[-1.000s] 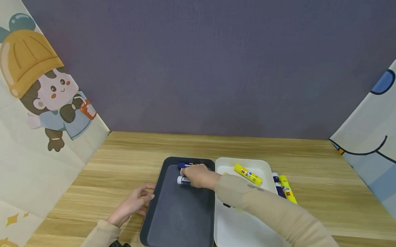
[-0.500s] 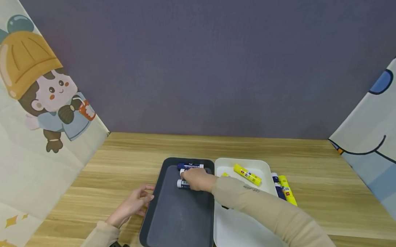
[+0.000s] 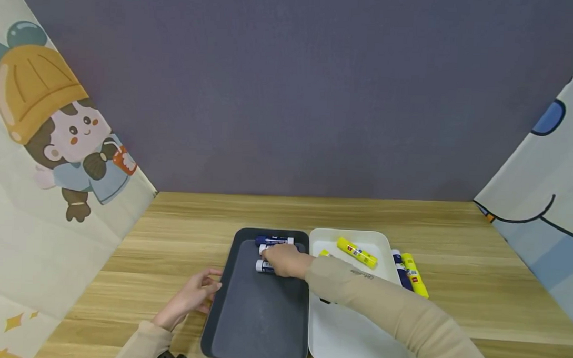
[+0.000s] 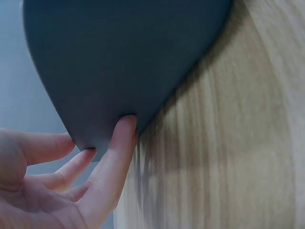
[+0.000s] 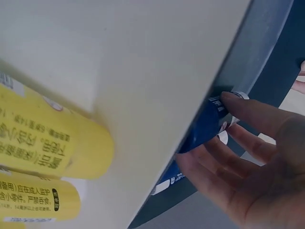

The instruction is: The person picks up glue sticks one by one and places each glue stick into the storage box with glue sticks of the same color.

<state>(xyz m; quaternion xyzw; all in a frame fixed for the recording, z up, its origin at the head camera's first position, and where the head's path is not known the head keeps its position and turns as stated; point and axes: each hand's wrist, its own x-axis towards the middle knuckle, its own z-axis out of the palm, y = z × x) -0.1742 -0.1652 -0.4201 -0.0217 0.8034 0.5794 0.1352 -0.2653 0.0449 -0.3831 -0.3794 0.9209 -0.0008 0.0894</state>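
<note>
Blue glue sticks with white ends lie in the dark grey tray (image 3: pixel 262 325). My right hand (image 3: pixel 287 260) is over them, thumb and fingers pinching the nearest glue stick (image 3: pixel 264 266) around its sides. In the right wrist view that glue stick (image 5: pixel 209 121) sits between thumb and fingertips, others behind it. At the back of the tray lies another blue glue stick (image 3: pixel 274 241); the middle one (image 3: pixel 263 249) is mostly covered by the hand. My left hand (image 3: pixel 194 291) touches the tray's left side; in the left wrist view its fairly straight fingers (image 4: pixel 125 131) rest against the outer wall.
A white tray (image 3: pixel 352 339) stands right beside the dark one, partly under my right sleeve. It holds a yellow glue stick (image 3: pixel 357 252) and another partly hidden one. Right of it, on the wooden table (image 3: pixel 195 212), lie a yellow glue stick (image 3: pixel 415 275) and blue ones (image 3: pixel 403 272).
My right hand has moved slightly toward me, and the nearest blue glue stick has shifted with it, away from the back one. The left hand has stayed at the tray's side.
</note>
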